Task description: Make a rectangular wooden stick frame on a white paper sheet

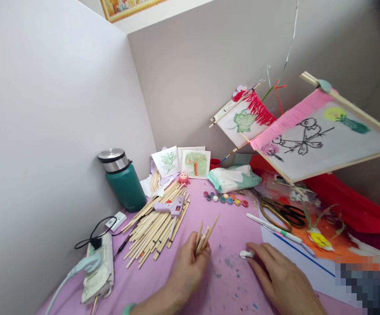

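My left hand [190, 264] is wrapped around several short wooden sticks [206, 238], whose ends poke out above the fist. Low over the purple tabletop, my right hand [277, 271] has its thumb and fingertips closed at a small white wad [246, 254], perhaps crumpled tissue. To the left of my left hand lies a pile of wooden sticks [148, 236], some with dark bands. A pale purple glue gun [173, 205] rests on top of that pile.
A green bottle [124, 181] and a power strip [99, 267] stand left. Behind are drawing cards [194, 164], paint pots [225, 199] and a wipes packet [234, 178]. Scissors [278, 214] and a marker [273, 228] lie right, below a hanging picture [321, 140].
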Motion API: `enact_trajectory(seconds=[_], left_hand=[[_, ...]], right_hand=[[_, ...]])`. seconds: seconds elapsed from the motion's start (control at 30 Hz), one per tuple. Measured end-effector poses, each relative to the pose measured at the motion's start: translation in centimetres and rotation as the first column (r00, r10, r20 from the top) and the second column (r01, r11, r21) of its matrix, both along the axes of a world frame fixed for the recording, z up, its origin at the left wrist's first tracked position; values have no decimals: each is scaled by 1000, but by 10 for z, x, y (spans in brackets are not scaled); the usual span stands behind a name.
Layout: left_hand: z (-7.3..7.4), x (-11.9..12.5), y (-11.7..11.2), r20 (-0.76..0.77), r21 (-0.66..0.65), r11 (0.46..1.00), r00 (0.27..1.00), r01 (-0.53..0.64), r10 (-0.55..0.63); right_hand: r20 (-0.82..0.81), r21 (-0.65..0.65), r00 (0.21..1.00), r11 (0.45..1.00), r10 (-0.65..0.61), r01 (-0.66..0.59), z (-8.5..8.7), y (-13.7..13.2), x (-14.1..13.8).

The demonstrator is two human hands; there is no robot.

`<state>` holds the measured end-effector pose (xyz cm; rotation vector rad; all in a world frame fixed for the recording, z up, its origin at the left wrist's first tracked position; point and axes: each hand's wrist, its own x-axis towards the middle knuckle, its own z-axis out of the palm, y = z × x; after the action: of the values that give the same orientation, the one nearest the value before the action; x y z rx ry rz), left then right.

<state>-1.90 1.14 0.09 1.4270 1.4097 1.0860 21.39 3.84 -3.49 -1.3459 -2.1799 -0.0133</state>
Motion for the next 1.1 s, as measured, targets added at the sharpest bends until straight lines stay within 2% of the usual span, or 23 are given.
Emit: enact_trajectory(seconds=[0.07, 0.17, 0.27, 0.37, 0.53, 0.7, 0.8, 0.93, 1.0, 1.1], left_hand=[[-1, 3, -1, 28, 1, 1000, 1000, -3, 3], [3, 6, -3, 84, -54, 998, 996, -12, 17], [4, 6, -2, 152, -133, 991, 988, 9, 12], [-2, 5, 2, 236, -150, 989, 971, 13, 23], [-18, 3, 9, 323, -144, 989, 946, 26, 23], [-21, 1, 12, 334, -155, 984, 942, 83, -27], [-19, 1, 13, 324, -133, 987, 945, 87, -40], [-19, 0, 13, 298, -113, 990, 953, 89, -51], [-19, 0, 13, 285, -119, 989, 957, 86, -49], [-17, 2, 12, 273, -119, 990, 961, 82, -47]], right_hand=[[29, -30, 1000, 1000, 5, -4, 19, 12, -1], [66, -44, 998, 999, 16, -13, 65, 46, -15], [52, -131, 999, 991, 11, -4, 110, 97, -46], [4, -202, 999, 978, -51, 50, 132, 159, -83], [-72, -267, 970, 942, -232, 205, 131, 252, -130], [-193, -383, 890, 867, -414, 320, 123, 305, -147], [-288, -424, 857, 859, -427, 285, 115, 317, -150], [-436, -423, 827, 892, -353, 158, 102, 315, -150], [-515, -395, 804, 915, -296, 84, 103, 311, -148], [-630, -313, 750, 950, -199, -11, 115, 304, -149]])
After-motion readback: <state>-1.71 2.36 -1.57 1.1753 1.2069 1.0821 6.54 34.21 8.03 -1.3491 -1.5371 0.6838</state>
